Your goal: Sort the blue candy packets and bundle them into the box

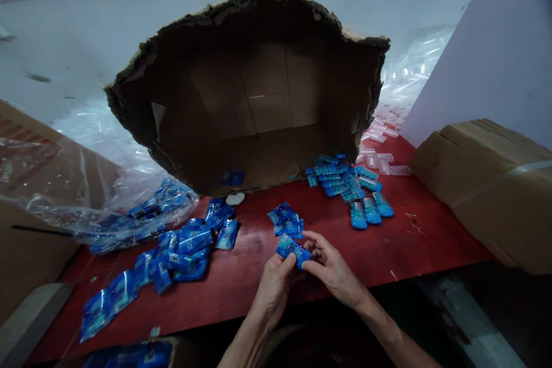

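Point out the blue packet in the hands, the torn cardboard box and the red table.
blue packet (pixel 293 250), head view, its middle.
torn cardboard box (pixel 267 92), head view, inner back wall.
red table (pixel 414 241), head view, bare top.

Glossy blue plastic packets (pixel 293 248); rough, torn brown cardboard box (pixel 259 98); clear crinkled plastic bag (pixel 86 184) at left; scuffed, faintly shiny red table (pixel 388 241); matt taped carton (pixel 491 184) at right.

A packing workshop: a red bench (pixel 388 253) strewn with blue packets (pixel 190 241), a torn carton (pixel 259 98), and heaps of clear bags (pixel 405 75).
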`<control>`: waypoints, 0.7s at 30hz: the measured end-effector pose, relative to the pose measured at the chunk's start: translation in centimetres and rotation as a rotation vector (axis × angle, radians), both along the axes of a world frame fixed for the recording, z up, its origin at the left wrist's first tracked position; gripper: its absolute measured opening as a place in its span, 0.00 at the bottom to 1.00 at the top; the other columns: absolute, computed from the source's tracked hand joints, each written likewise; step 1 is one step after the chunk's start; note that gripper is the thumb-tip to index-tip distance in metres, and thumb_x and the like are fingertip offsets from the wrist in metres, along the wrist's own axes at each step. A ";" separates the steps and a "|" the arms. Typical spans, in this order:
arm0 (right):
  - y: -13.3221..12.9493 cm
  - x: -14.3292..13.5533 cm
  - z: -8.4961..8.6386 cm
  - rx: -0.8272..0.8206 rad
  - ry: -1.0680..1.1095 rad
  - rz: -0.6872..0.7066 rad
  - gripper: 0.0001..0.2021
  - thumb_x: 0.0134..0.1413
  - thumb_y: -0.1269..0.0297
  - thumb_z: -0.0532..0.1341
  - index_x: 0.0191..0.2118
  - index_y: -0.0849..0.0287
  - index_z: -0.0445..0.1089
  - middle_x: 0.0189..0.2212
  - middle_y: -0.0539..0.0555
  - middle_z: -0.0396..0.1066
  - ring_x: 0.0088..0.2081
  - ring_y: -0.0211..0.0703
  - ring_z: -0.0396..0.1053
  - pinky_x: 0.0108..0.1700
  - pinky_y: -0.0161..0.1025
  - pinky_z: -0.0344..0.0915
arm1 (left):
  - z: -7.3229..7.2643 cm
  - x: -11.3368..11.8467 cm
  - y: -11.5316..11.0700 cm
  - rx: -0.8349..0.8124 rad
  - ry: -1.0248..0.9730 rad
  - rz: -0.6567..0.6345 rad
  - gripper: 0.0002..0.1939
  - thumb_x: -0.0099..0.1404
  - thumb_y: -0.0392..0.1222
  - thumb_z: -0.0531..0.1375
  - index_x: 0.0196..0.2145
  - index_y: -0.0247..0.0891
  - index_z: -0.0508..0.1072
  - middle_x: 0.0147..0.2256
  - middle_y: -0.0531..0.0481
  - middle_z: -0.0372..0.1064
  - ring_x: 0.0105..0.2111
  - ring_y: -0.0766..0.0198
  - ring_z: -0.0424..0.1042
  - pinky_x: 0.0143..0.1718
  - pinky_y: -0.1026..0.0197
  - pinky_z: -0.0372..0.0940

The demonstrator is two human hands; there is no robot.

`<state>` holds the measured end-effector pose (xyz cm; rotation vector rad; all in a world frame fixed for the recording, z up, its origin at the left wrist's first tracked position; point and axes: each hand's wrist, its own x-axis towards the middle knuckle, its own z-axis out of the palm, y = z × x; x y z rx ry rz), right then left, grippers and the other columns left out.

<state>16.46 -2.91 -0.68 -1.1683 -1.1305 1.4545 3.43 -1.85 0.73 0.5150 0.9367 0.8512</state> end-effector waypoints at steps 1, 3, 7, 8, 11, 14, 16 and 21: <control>-0.1 -0.1 0.1 0.004 -0.014 -0.021 0.23 0.44 0.70 0.59 0.50 0.51 0.57 0.34 0.49 0.61 0.32 0.37 0.61 0.36 0.36 0.61 | 0.1 0.1 0.0 -0.005 0.004 0.011 0.15 0.52 0.42 0.59 0.39 0.34 0.71 0.38 0.41 0.72 0.37 0.56 0.70 0.38 0.58 0.62; -0.2 -0.3 0.4 0.024 -0.066 -0.052 0.24 0.44 0.70 0.58 0.50 0.51 0.57 0.34 0.49 0.62 0.32 0.37 0.62 0.37 0.36 0.61 | 0.3 0.3 0.0 -0.022 0.006 0.024 0.16 0.52 0.41 0.60 0.40 0.34 0.70 0.38 0.41 0.72 0.38 0.55 0.70 0.40 0.57 0.62; -0.4 -0.2 1.0 0.069 -0.146 -0.025 0.29 0.40 0.72 0.60 0.52 0.51 0.56 0.37 0.50 0.62 0.36 0.39 0.62 0.42 0.38 0.60 | 0.4 0.1 0.1 -0.030 -0.057 0.009 0.19 0.52 0.39 0.60 0.43 0.33 0.69 0.39 0.40 0.72 0.41 0.55 0.69 0.43 0.55 0.61; -0.4 -0.2 1.1 0.064 -0.144 -0.018 0.30 0.39 0.72 0.60 0.52 0.51 0.56 0.38 0.50 0.62 0.36 0.39 0.62 0.42 0.38 0.60 | 0.4 0.0 0.1 -0.025 -0.075 0.002 0.19 0.52 0.39 0.60 0.43 0.33 0.68 0.39 0.40 0.71 0.41 0.55 0.68 0.43 0.54 0.60; -0.5 0.1 1.0 0.036 -0.116 -0.007 0.32 0.38 0.73 0.61 0.53 0.51 0.55 0.38 0.50 0.62 0.36 0.39 0.62 0.41 0.38 0.61 | 0.6 -0.3 0.0 -0.033 -0.109 -0.035 0.19 0.54 0.38 0.58 0.44 0.32 0.68 0.39 0.39 0.71 0.42 0.54 0.68 0.45 0.53 0.60; -0.5 0.3 0.7 0.022 -0.057 0.024 0.31 0.39 0.74 0.60 0.53 0.50 0.54 0.37 0.49 0.61 0.33 0.36 0.61 0.40 0.36 0.61 | 0.7 -0.5 -0.1 -0.045 -0.139 -0.061 0.18 0.54 0.38 0.58 0.44 0.32 0.69 0.39 0.40 0.71 0.42 0.55 0.68 0.46 0.53 0.59; -0.4 0.4 0.4 0.011 -0.001 0.047 0.31 0.39 0.74 0.60 0.53 0.50 0.54 0.36 0.48 0.61 0.31 0.34 0.60 0.37 0.34 0.61 | 0.6 -0.6 0.0 -0.032 -0.160 -0.058 0.17 0.55 0.38 0.57 0.43 0.33 0.69 0.39 0.41 0.71 0.42 0.55 0.68 0.46 0.54 0.59; -0.4 -0.2 -0.3 0.001 0.094 0.031 0.29 0.40 0.73 0.60 0.52 0.51 0.55 0.36 0.48 0.60 0.30 0.32 0.60 0.35 0.33 0.60 | 0.1 -0.5 0.1 -0.012 -0.170 -0.049 0.14 0.55 0.35 0.57 0.41 0.31 0.71 0.38 0.41 0.72 0.42 0.55 0.68 0.47 0.54 0.57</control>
